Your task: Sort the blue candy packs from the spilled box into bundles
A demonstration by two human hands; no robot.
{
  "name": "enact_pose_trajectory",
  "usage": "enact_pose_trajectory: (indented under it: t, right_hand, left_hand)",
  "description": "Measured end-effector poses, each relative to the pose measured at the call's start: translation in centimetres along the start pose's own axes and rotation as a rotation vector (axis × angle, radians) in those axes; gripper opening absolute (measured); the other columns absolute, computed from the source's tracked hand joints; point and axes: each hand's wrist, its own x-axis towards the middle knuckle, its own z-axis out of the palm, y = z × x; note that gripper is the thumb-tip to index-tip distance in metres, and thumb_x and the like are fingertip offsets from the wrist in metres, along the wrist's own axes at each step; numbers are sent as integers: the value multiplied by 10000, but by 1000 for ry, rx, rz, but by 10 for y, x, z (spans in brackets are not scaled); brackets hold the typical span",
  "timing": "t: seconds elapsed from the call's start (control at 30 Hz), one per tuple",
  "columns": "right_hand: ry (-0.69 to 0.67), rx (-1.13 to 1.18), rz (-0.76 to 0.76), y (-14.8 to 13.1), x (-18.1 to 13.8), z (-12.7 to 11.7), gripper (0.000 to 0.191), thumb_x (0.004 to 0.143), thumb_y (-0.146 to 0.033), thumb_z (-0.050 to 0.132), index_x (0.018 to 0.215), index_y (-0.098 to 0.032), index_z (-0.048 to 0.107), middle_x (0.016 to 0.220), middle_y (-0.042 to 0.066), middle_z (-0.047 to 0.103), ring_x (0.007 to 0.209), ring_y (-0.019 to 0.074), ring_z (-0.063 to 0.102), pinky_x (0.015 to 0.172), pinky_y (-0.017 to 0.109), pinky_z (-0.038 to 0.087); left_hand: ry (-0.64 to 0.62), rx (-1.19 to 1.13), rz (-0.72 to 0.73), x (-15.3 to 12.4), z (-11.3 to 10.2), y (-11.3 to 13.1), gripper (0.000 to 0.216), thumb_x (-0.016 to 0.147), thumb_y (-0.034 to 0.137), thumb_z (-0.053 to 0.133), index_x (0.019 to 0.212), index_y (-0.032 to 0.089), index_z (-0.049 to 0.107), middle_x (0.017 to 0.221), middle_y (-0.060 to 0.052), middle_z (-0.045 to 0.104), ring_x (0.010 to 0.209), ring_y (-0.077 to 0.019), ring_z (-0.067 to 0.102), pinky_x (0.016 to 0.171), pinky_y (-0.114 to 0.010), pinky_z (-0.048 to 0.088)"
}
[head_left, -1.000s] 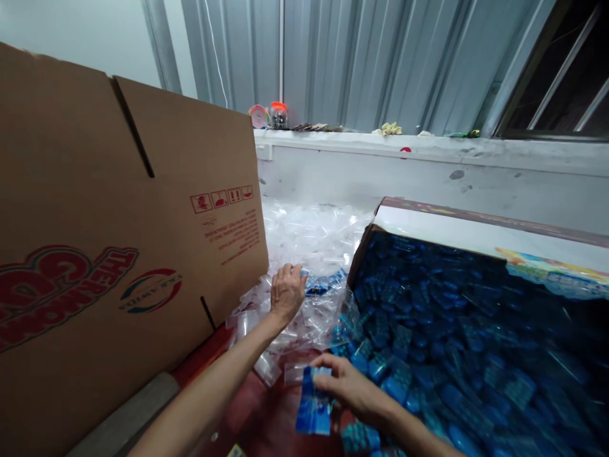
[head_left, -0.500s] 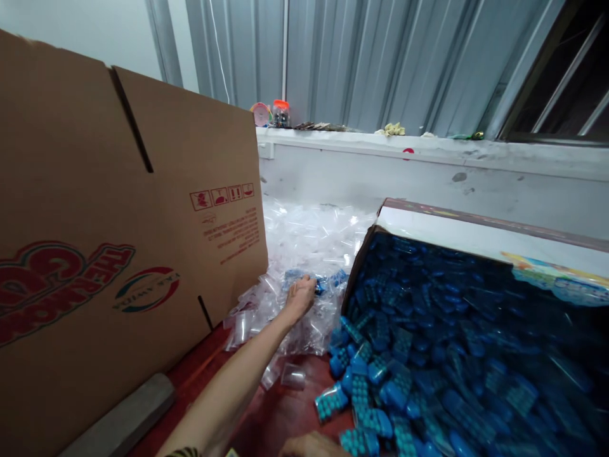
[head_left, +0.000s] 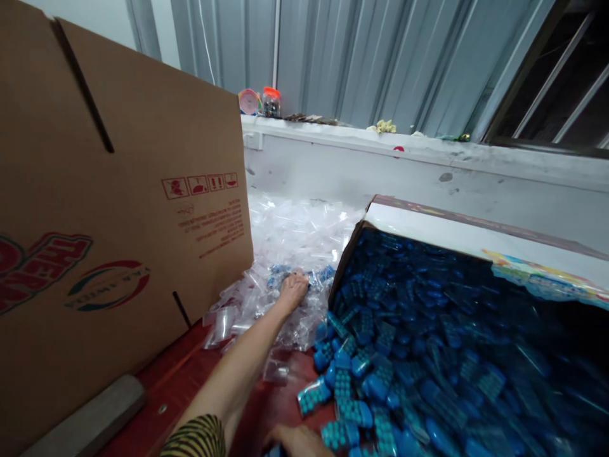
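My left hand [head_left: 294,289] reaches forward onto a heap of clear plastic pieces [head_left: 304,235]. Its fingers are bent and closed down among a few blue-patterned pieces [head_left: 326,274]; the fingertips are hidden, so what they grip does not show clearly. At the bottom edge is my right hand [head_left: 299,441], partly cut off, its fingers curled over a small dark blue piece [head_left: 275,451]. Just right of it lie blue pieces with rows of teal bumps [head_left: 314,397], spilling from a large open box [head_left: 423,230] full of them.
A tall brown carton [head_left: 143,139] with red print stands on the left. A grey bar [head_left: 90,416] lies along its base on the red tabletop [head_left: 176,387]. Behind, a white ledge [head_left: 323,130] carries a jar with an orange lid [head_left: 271,103] and small items.
The view has shifted slightly, so the carton and box sit further left. My left hand stays at the blue-patterned pieces, and more of its striped sleeve shows. A dark blue piece now shows under my right hand.
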Motion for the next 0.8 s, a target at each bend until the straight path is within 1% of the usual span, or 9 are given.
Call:
enact_pose_trajectory:
  t: [0.1,0.23,0.33,0.43,0.53,0.6,0.7,0.77,0.8]
  right_hand:
    - [141,69,-97,-7,-16,-12,265,735,-267,488,982,-234,575,884,-7,626,794,150,556,650,204,398]
    - [120,218,-79,-9,-25,-21,205,729,-252,497,902,-200,593,768,-15,600,697,126,539,573,195,392]
    - [149,460,-37,-6,-36,-25,178,724,-234,495,877,-184,571,698,-28,560,626,105,526,530,191,407]
    - [145,757,53,-2,-60,-34,271,752,-328,466,989,-197,479,630,-47,512,468,81,498,385,178,400]
    - [173,967,93,5,-89,-43,383,720,-386,518,1045,-207,423,649,-47,509,462,90,535,353,187,432]
    - [241,1046,118,10,-106,-47,401,702,-392,550,1034,-206,422,673,-41,514,481,91,555,378,200,462]
    - [389,1098,129,14,-124,-44,389,696,-397,570,996,-196,425,678,-39,519,490,90,557,402,213,481]
    - [462,1113,115,17,-133,-37,365,712,-399,554,984,-196,420,685,-35,521,494,94,552,415,229,487]
    - [489,1107,112,18,-137,-33,352,729,-400,533,992,-199,413,693,-32,522,493,97,547,420,240,488]
  left_hand:
    - [-9,-31,1,-4,-6,1,315,795,304,463,1066,147,492,1058,-77,533,890,-177,538,742,-386,455]
    - [14,-100,56,-28,-16,2,293,819,270,383,1047,184,545,994,-86,575,897,-206,557,756,-322,426]
    - [43,-149,138,-66,-19,4,340,827,319,348,1109,209,503,1082,-72,548,982,-195,511,832,-313,386]
    - [126,-231,292,-108,-18,7,342,773,348,447,1063,193,541,1129,-89,522,1090,-234,422,908,-372,325]
    - [185,-472,199,-146,-21,15,313,784,319,426,1017,161,563,1089,-106,539,1036,-228,459,887,-385,345]
    - [90,-744,45,-172,-26,27,308,797,333,397,1002,172,561,999,-83,582,915,-197,526,793,-345,414]
    - [-358,-1185,-72,-218,-32,58,373,762,353,460,1099,195,485,898,-53,614,760,-165,575,648,-288,460]
    - [-561,-1415,-157,-248,-29,84,441,714,326,537,1124,191,446,877,-50,621,698,-153,586,584,-260,463]
    - [-607,-1486,-221,-261,-25,97,455,703,324,549,1121,183,436,818,-44,629,625,-142,583,526,-246,454]
